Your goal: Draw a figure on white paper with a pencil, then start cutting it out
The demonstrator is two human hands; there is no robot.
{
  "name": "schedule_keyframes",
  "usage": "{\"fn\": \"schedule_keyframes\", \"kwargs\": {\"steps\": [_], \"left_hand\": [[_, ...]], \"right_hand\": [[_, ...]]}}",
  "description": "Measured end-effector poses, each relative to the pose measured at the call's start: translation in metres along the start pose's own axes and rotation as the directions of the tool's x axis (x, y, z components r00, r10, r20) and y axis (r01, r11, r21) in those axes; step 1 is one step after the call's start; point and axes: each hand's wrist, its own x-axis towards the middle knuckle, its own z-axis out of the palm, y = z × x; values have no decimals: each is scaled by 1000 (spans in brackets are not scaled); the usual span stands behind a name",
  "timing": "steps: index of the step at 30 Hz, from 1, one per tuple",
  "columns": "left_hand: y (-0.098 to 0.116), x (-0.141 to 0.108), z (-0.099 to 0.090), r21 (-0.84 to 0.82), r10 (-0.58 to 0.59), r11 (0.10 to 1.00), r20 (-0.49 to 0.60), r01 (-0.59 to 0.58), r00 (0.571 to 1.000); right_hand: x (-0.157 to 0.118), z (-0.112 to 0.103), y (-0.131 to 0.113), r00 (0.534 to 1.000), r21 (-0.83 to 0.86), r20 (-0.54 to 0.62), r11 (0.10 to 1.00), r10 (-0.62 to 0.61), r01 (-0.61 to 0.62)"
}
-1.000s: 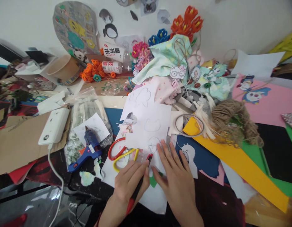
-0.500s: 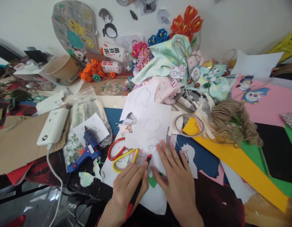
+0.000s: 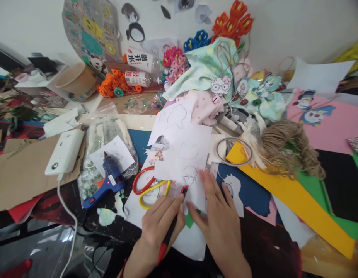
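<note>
My left hand (image 3: pixel 160 224) is closed around a red and black pen (image 3: pixel 170 227). Its red tip end is just below a small sketched face (image 3: pixel 190 175) on a white sheet of paper (image 3: pixel 196 143); contact with the paper cannot be made out. My right hand (image 3: pixel 219 212) lies palm down on the sheet's lower right, with its fingers stretched out and thumb apart. Between the hands a green scrap (image 3: pixel 189 221) shows. Scissors with one red and one yellow handle loop (image 3: pixel 144 191) lie left of the sketch, their blades hidden under paper.
At left lie a blue glue gun (image 3: pixel 111 181), a white power strip (image 3: pixel 65 151) and its cable. At right are a roll of tape (image 3: pixel 233 164), a yellow strip (image 3: pixel 297 206) and a twine bundle (image 3: pixel 292 148). Fabric (image 3: pixel 208 61) and yarn flowers (image 3: pixel 232 23) crowd the back.
The pen's tip has come slightly closer to the sketched face. My right hand's fingers have drawn a little closer together. The whole view has shifted slightly.
</note>
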Motion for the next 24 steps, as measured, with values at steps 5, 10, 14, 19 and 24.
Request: {"fn": "schedule_keyframes", "kwargs": {"steps": [5,10,14,19,24], "left_hand": [[1,1,-5,-7,4,1000,99,-4,995],[-2,-1,-4,1,19,1000,56,-19,998],[-3,-1,-4,17,28,999,75,-29,997],[-3,1,-3,-16,-5,1000,79,7,997],[-2,0,-4,-3,14,1000,78,-14,997]], "right_hand": [[0,-1,0,1000,21,-14,1000,-2,2],[-1,0,0,1000,20,-3,1000,10,-10],[-1,0,0,1000,15,-8,1000,-4,4],[-1,0,1,1000,5,4,1000,1,-1],[1,1,1,1000,-4,-3,1000,-4,4]]}}
